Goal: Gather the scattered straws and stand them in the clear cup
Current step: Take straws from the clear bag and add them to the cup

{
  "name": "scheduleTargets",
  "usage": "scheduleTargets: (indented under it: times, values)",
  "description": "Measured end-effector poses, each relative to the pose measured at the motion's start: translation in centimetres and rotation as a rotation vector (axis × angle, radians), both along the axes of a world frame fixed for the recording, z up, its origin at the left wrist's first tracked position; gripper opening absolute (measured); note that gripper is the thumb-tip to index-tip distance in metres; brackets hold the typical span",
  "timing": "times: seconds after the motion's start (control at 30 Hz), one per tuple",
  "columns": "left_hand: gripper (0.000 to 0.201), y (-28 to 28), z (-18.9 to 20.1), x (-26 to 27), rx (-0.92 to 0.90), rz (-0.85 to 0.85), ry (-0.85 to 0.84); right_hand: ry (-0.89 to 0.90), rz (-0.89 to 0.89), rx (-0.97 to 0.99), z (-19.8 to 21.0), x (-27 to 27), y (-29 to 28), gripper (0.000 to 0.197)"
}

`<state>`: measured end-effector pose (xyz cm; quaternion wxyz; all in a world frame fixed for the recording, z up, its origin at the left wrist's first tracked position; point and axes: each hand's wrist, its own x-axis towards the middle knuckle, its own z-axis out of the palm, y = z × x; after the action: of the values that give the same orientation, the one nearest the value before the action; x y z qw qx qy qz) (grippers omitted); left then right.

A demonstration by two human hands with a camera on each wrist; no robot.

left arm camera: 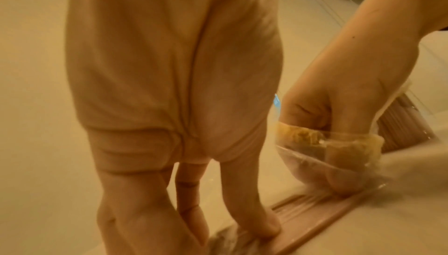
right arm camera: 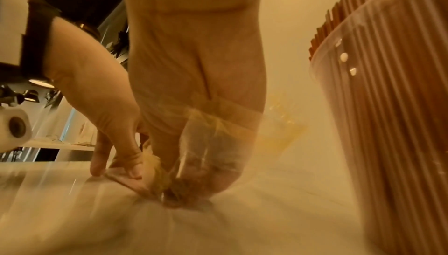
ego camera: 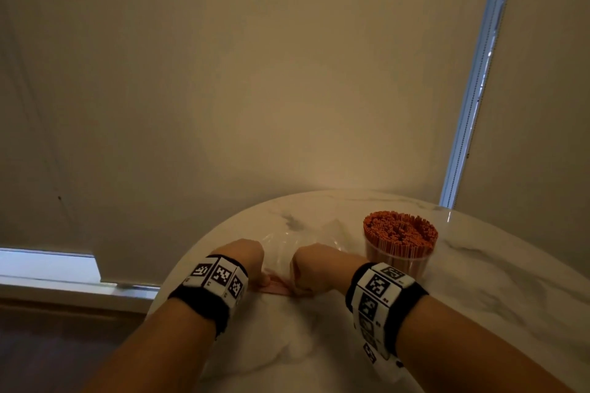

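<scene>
A clear cup [ego camera: 399,257] packed with upright orange straws [ego camera: 399,228] stands on the marble table [ego camera: 479,297], just right of my right hand; the right wrist view shows the cup [right arm camera: 387,125] close up. A few pink straws [ego camera: 277,286] lie flat between my hands, partly under a clear plastic bag [ego camera: 287,239]. My left hand [ego camera: 263,279] points down and pinches one end of the flat straws [left arm camera: 327,213] along with crumpled plastic. My right hand [ego camera: 300,289] curls its fingers [left arm camera: 339,182] onto the other end through the bag. The fingertips are blurred.
The table's round edge runs close on the left, with dark floor below. A pale blind hangs behind the table. A white paper roll [right arm camera: 14,127] shows far left in the right wrist view. The cup stands a hand's width from my right wrist.
</scene>
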<state>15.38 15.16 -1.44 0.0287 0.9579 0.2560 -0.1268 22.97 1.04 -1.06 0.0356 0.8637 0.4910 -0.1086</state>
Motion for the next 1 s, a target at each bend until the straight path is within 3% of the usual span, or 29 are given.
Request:
scheduleTargets:
  times: [0.17, 0.37, 0.43, 0.53, 0.67, 0.83, 1.0]
  values:
    - [0.039, -0.3, -0.2, 0.2, 0.016, -0.032, 0.016, -0.071, 0.021, -0.093, 0.1, -0.8, 0.2, 0.032]
    - [0.021, 0.0, -0.4, 0.2, 0.099, -0.065, 0.064, -0.05, 0.01, -0.168, -0.7, -0.6, 0.3, 0.03]
    - [0.024, 0.0, -0.3, 0.3, 0.109, -0.055, 0.117, -0.039, 0.0, -0.176, -0.8, -0.6, 0.1, 0.031]
    - [0.021, -0.3, -0.2, 0.2, 0.104, -0.065, 0.138, -0.041, -0.02, -0.148, -0.8, -0.9, -0.1, 0.03]
    - [0.039, -0.9, -0.2, 0.2, 0.084, -0.071, 0.12, -0.08, -0.074, -0.116, -0.4, -1.4, -1.1, 0.034]
    - [0.034, -1.2, -0.1, 0.2, 0.065, -0.064, 0.1, -0.147, -0.091, -0.115, 0.4, -2.1, -2.6, 0.033]
    - [0.038, -1.5, 0.0, 0.2, 0.078, -0.06, 0.117, -0.197, -0.101, 0.089, 1.3, -2.2, -3.6, 0.026]
